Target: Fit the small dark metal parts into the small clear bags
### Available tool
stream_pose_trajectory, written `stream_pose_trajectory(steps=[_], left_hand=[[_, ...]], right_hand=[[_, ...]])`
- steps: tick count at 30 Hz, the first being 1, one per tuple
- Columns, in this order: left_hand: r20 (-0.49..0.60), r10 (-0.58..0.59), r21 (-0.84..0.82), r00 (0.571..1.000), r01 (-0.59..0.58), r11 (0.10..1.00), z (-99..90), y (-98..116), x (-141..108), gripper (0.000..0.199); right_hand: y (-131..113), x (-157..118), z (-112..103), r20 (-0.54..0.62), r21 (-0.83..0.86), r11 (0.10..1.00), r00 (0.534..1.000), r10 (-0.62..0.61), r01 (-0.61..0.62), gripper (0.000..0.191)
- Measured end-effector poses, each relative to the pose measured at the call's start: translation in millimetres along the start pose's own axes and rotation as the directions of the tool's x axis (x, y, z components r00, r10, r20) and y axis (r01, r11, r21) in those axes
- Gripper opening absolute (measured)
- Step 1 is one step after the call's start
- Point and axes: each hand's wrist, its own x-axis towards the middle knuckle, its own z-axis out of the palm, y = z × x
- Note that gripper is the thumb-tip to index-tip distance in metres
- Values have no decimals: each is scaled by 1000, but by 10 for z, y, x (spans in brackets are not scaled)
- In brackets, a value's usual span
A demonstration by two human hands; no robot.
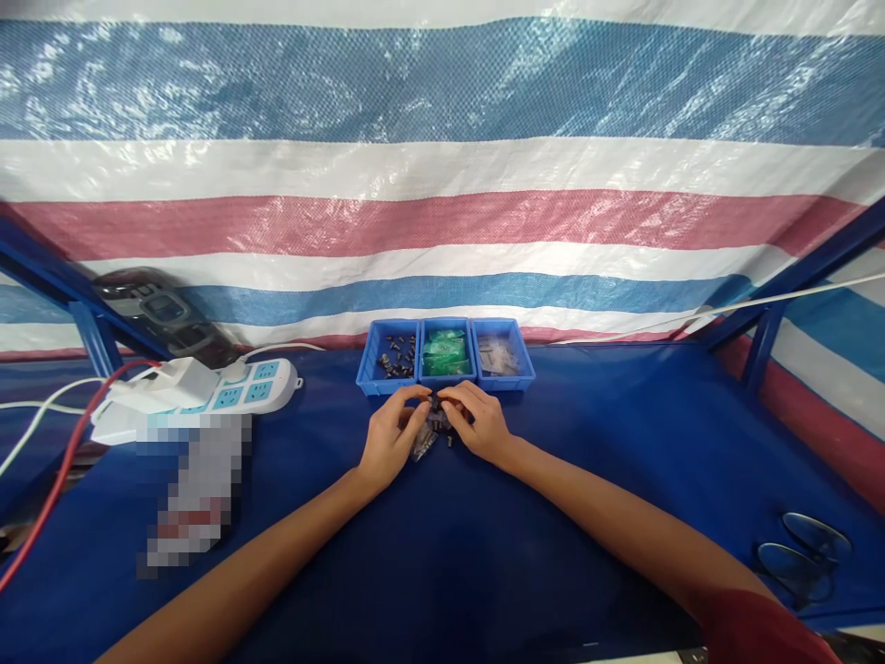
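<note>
Near the middle of the blue table, my left hand (394,433) and my right hand (480,424) meet with bent fingers at a small dark piece (435,403), too small to make out. Both hands have their fingertips pressed on it. Below the fingers lie a small clear bag (424,443) and a few small dark screws (449,441). Just behind the hands stand three joined blue bins: the left bin (370,373) holds dark screws, the middle bin (448,379) green packets, and the right bin (512,382) clear packets.
A white power strip (280,387) with plugs and cables lies at the left, a dark device (162,309) behind it. A blurred grey item (207,480) is in front. Eyeglasses (806,553) rest at the right. A striped sheet (442,221) hangs behind the table (442,572).
</note>
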Motion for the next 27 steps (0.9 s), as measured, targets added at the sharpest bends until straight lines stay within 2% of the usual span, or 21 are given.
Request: stream_pose_trajectory(steps=[6,17,27], left_hand=[[12,-21,13,1000,21,1000,9,3,3,20],[-7,-38,-16,999,38,999,15,-3,-7,20],[-55,-37,-51,998,34,998,53,-41,1,20]], right_hand=[[28,-7,-1,12,-16,998,998,-62,63,26],[22,-7,15,12,-1,998,998,-58,58,16],[0,-2,-20,50,-28,998,997,-51,53,14]])
